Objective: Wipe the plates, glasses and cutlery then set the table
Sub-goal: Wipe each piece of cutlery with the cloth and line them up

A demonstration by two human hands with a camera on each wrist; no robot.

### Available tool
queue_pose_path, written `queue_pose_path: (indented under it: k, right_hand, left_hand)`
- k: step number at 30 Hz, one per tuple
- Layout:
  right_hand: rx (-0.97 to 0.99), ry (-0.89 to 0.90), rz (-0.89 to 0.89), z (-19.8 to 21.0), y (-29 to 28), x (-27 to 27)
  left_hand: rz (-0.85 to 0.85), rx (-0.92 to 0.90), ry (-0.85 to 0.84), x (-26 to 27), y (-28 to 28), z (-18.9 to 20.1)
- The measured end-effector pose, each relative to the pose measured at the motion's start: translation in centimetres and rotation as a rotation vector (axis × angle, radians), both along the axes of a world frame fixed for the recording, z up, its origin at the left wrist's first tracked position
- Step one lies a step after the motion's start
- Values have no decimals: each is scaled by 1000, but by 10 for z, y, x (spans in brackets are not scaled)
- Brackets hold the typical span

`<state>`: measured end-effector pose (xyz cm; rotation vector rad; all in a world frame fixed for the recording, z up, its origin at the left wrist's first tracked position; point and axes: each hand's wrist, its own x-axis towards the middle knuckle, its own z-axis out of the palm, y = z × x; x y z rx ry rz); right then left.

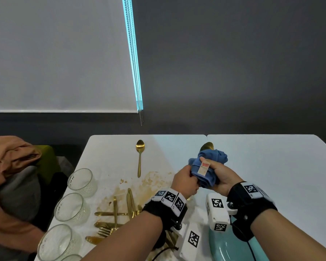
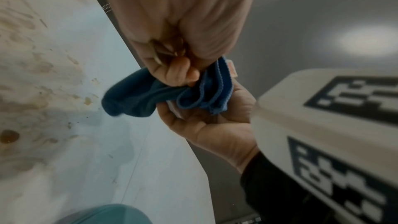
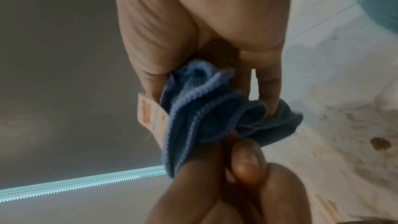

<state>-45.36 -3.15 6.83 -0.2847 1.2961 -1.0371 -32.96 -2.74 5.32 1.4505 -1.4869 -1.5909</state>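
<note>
Along the left edge of the white tabletop [image 1: 109, 153] stand three clear glasses [image 1: 81, 181] in a row running toward the near-left corner — each upright, and I cannot tell that anything is in them. Just to their right a heap of gold cutlery [image 1: 114, 218] lies crossed over brown stains, a fork among the pieces, and beyond it a single gold spoon [image 1: 140, 157] lies alone toward the far edge, bowl pointing away. The left hand [image 1: 184, 180] is raised above the tabletop near its middle, fingers curled into a closed fist; the left wrist view shows a gold handle pinched inside that curl, with the fingertips [image 2: 176, 74] bent against the blue cloth [image 1: 208, 166]. The handle belongs to a second spoon [image 1: 207, 146], whose bowl sticks out past the top of the cloth while the shaft is hidden in the folds. The right hand [image 1: 221, 175] faces the left one, close together, its thumb lying along the top of the cloth next to the white label and its fingers wrapped under the bundle, clamped on it around the spoon. Both forearms reach in from the near edge, wrists angled inward toward each other. At the near edge, under the right wrist, part of a teal plate [image 1: 224, 247] shows, nothing visible on the part in view.
</note>
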Motion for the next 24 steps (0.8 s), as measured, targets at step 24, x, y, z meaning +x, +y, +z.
queue_pose_path:
  k: [24]
  right_hand:
    - [-39,369,94,-20,-17,-4]
  left_hand:
    - [-248,224,-216,19,-14,15]
